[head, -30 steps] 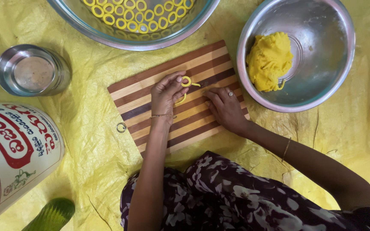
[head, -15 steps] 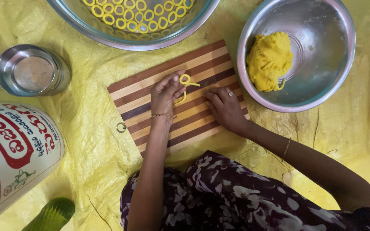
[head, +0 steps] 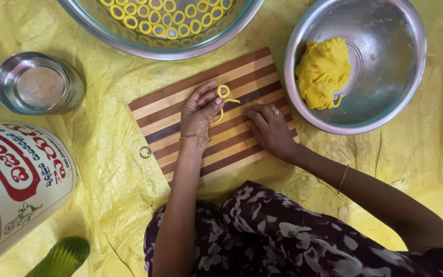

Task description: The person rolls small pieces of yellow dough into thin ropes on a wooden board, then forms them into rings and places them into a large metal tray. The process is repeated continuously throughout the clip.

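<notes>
A thin yellow dough strip (head: 223, 97) lies on the striped wooden board (head: 170, 115), with one end curled into a small ring. The ring end is pinched by the fingertips of the left hand (head: 198, 110), so that grip is closed on the dough. The right hand (head: 268, 128) is laid flat on the board just right of the strip, its fingers spread and nothing held in it. Right of the board, a steel bowl (head: 385, 77) is seen with a lump of yellow dough (head: 321, 72) inside. Above the board, a big bowl (head: 144, 48) is filled with finished yellow rings (head: 160, 15). Left of the board, a small steel cup (head: 39, 84) stands on the yellow sheet (head: 103, 154)
</notes>
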